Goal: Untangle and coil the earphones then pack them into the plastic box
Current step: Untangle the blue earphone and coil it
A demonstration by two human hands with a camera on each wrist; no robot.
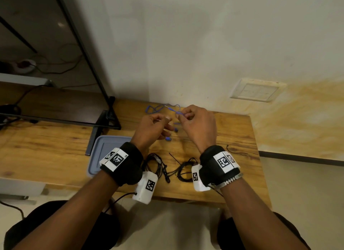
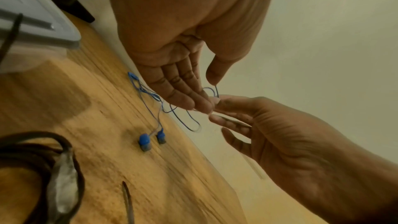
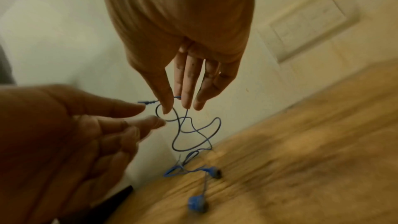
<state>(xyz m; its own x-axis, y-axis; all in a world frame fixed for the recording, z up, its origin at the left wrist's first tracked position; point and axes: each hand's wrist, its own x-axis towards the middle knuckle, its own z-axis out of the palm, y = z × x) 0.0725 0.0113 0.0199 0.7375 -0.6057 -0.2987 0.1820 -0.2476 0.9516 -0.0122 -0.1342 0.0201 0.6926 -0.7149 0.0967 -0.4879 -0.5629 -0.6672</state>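
Observation:
Blue earphones [image 1: 154,109] lie tangled at the back of the wooden table [image 1: 55,138], their two earbuds [image 2: 144,140] resting on the wood. My right hand [image 1: 179,115] pinches the blue cable [image 3: 193,130] near its plug and lifts that end, so loops hang down to the table. My left hand [image 1: 167,119] is just left of it, fingers loosely bent, with the fingertips [image 3: 160,122] at the hanging loop but not closed on it. The plastic box [image 1: 104,147] with its grey-blue lid on sits under my left wrist.
Two bundles of black earphones [image 1: 158,166] [image 1: 184,171] lie near the table's front edge between my wrists. A black metal stand [image 1: 106,119] is at the back left. The wall with a socket plate [image 1: 256,90] runs right behind the table.

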